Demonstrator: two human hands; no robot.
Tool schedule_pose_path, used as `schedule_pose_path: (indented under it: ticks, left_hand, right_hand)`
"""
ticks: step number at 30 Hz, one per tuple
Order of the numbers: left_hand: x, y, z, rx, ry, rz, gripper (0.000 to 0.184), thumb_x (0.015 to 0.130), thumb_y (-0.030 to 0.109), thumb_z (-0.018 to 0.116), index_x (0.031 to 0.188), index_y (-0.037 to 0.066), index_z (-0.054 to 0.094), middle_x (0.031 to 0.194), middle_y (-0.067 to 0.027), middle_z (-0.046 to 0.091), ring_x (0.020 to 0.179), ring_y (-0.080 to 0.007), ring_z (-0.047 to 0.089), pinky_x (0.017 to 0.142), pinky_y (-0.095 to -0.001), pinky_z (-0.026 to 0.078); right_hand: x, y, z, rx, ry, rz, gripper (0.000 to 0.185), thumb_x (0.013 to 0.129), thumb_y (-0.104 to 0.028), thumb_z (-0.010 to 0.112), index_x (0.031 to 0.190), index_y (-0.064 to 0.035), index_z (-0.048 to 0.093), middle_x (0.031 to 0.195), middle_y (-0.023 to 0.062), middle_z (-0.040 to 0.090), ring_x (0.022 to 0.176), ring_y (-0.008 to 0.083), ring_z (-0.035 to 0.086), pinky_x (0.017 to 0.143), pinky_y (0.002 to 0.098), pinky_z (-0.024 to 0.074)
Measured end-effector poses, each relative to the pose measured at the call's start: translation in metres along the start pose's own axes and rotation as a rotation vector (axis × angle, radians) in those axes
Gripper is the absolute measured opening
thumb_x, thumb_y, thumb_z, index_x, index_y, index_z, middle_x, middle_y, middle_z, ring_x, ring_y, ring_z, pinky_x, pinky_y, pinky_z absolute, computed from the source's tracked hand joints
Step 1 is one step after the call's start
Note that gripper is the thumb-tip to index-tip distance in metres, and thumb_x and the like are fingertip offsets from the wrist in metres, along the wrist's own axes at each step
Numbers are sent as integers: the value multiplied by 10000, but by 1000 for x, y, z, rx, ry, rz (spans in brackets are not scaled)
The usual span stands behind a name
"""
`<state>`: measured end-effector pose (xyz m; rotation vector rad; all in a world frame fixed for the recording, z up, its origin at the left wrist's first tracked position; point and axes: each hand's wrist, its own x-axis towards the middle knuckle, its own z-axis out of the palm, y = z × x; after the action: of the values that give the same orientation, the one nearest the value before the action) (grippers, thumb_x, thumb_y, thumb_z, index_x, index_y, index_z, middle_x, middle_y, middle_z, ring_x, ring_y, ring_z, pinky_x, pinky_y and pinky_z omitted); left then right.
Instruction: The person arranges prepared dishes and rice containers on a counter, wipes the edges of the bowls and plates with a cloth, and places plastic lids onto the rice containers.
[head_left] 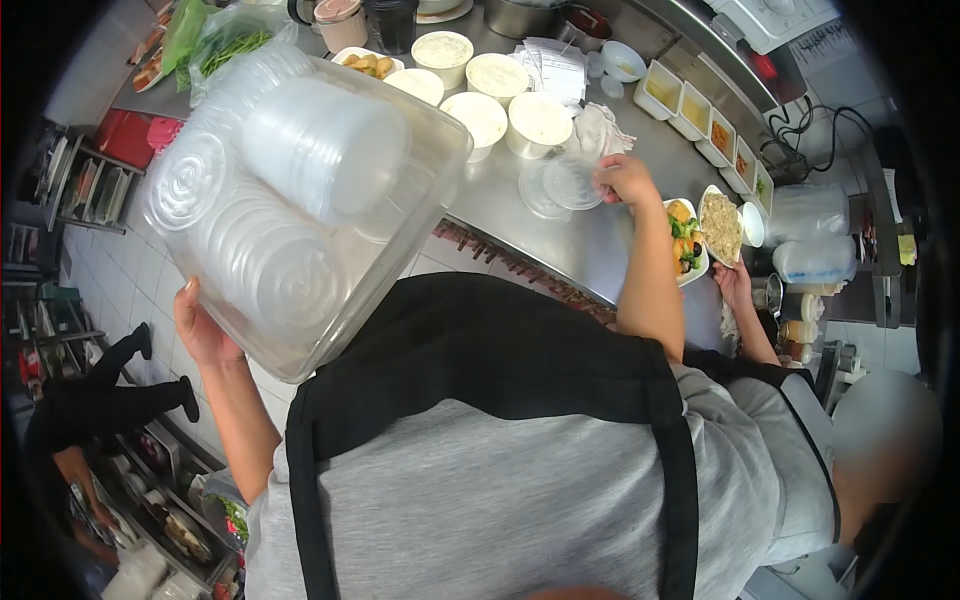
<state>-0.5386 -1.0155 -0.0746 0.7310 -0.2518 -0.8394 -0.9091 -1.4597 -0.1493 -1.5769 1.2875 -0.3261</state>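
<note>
My left hand (208,328) is closed on the near left edge of a clear plastic bin (385,290), which is tilted in front of me. Stacks of clear plastic lids (295,278) and a stack of clear plastic tubs (325,145) lie inside it. Over the steel counter, my right hand (630,181) pinches the edge of a clear round lid (572,181). Another clear lid (538,192) lies partly under it. Close by are a crumpled white cloth (605,133) and several white tubs (540,122) filled with something white.
To my right, a co-worker's hand (735,287) holds a bowl of brownish food (721,228) beside a tray of vegetables (687,240). White containers (690,108) line the counter's back right. Paper slips (552,70) lie behind the tubs. Another person (110,395) stands at far left.
</note>
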Motion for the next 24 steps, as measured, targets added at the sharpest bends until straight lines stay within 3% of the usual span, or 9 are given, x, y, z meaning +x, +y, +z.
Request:
schedule_pose_path:
  ticks: [8,11,16,18,20,23,24]
  left_hand:
    - [0,-3,0,38,38,-9,476,807,220,538,1200,-36,459,1147,-167,553,1035,-276,556,896,-397,452]
    - [-1,-4,0,25,22,-34,479,807,228,529,1198,-39,464,1150,-170,554,1043,-280,553,909,-400,441]
    - [5,-11,1,48,3,-32,493,816,260,529,1205,-36,465,1146,-180,556,1051,-294,549,920,-420,430]
    - [9,-17,12,39,-28,-55,483,823,249,513,1208,-39,465,1151,-186,552,1048,-296,550,921,-420,430]
    - [11,-21,21,28,-3,-39,480,821,240,514,1207,-42,466,1152,-188,551,1042,-296,554,920,-417,431]
    - [13,-23,29,85,-18,-42,628,776,183,533,1345,52,301,1276,-136,447,1163,-270,454,981,-409,373]
    - [14,-24,33,97,-60,-35,663,770,179,535,1366,74,266,1303,-130,415,1190,-268,426,995,-409,357]
  right_hand:
    - [-32,-43,7,-109,1,77,195,807,-84,570,959,37,569,717,103,614,630,198,652,475,297,520]
    - [-56,-80,-8,-176,120,-88,162,819,-95,570,941,9,596,714,80,614,590,162,630,505,261,510]
    - [-129,-167,20,23,126,-572,131,812,-100,614,911,-16,630,732,43,617,636,74,575,597,207,478]
    - [-160,-194,47,196,-41,-782,117,828,-58,580,922,-14,635,742,20,610,693,66,575,619,214,476]
    - [-177,-208,78,64,-140,-1053,154,799,-8,566,937,-16,635,767,41,618,685,122,597,621,236,485]
    - [-197,-221,120,-277,-334,-1441,196,747,-1,590,937,-26,629,832,83,613,725,212,611,630,293,492]
    - [-202,-223,132,-320,-357,-1431,211,733,0,610,942,-30,632,841,83,611,724,218,609,639,293,494]
